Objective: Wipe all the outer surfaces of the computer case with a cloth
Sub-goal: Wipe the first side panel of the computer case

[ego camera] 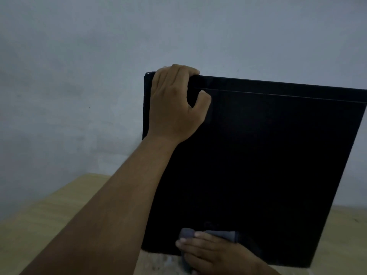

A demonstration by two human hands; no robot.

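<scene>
The black computer case (258, 165) stands on the light wooden table (49, 211), filling the right half of the frame. My left hand (174, 108) grips its upper left corner, fingers (184, 71) curled over the top edge. At bottom centre, my right hand (214, 253) holds a grey cloth (218, 234) against the panel's lower edge, fingers bent around it.

A pale wooden table (49, 211) carries a black computer case (258, 165), which stands on its lower edge. The tabletop looks mottled just below it.
</scene>
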